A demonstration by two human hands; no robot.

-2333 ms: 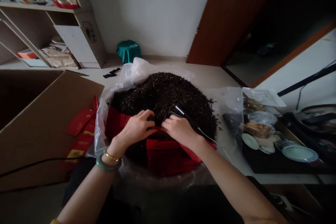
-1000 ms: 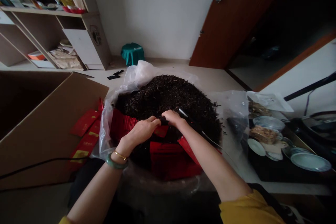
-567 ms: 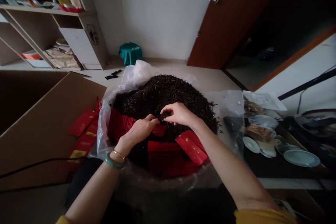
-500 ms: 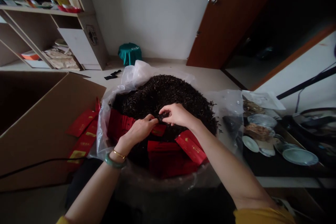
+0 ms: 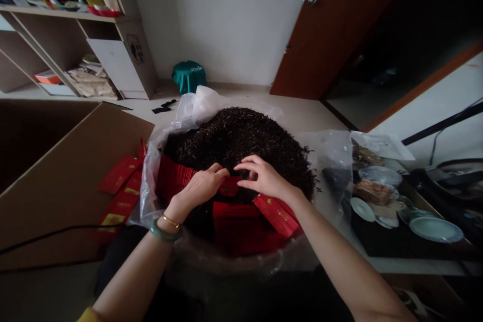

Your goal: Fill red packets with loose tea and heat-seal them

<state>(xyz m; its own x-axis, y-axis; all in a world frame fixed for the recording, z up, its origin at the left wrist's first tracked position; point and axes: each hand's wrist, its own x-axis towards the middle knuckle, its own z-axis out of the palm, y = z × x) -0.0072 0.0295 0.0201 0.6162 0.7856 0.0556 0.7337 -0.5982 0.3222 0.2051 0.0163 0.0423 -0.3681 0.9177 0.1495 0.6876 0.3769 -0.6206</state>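
Left hand [image 5: 202, 184], fingers pressed together and curled, rests where red packets [image 5: 175, 176] meet the heap of dark loose tea [image 5: 234, 136]; whether it pinches anything cannot be told. Right hand [image 5: 266, 177], fingers spread and curved, lies over the heap. That heap sits in a clear plastic bag [image 5: 153, 196], with a cardboard box [image 5: 64, 171] left of it and pale dishes [image 5: 435, 230] right of it.

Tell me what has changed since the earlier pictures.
The right hand no longer holds the black corded tool, now out of view; it has moved over the dark tea leaves, fingers opened. A red packet now shows in full below it. The left hand stayed at the edge of the red packets, and the cardboard box stayed put.
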